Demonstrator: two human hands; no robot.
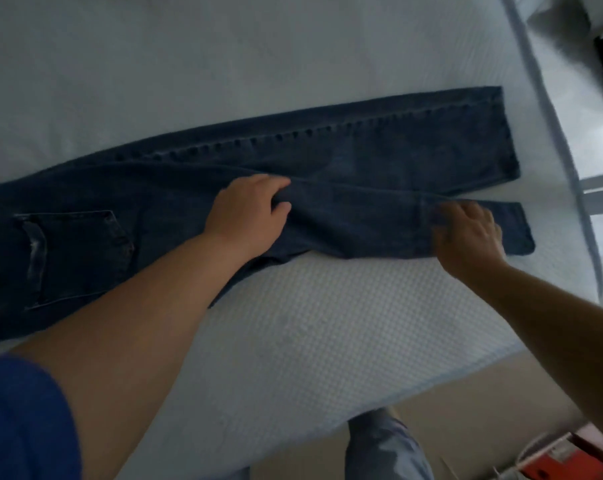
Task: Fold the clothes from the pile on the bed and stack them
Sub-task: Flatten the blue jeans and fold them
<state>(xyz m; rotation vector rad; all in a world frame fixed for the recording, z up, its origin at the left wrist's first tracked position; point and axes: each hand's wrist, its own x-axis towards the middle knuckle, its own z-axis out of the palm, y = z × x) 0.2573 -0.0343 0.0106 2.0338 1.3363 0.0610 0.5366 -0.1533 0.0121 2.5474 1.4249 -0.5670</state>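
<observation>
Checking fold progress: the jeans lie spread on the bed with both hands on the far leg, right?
Not quite. In the head view the left hand and right hand grip the near leg; the jeans do lie spread on the bed.

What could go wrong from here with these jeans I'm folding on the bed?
The two legs of the jeans are not lined up: the hems sit apart, so a fold now would likely come out crooked. The left hand is bunching denim mid-leg, which may leave a crease. The right hand is working near the hems, close to the bed edge, so a tug could pull the ends off it.
</observation>
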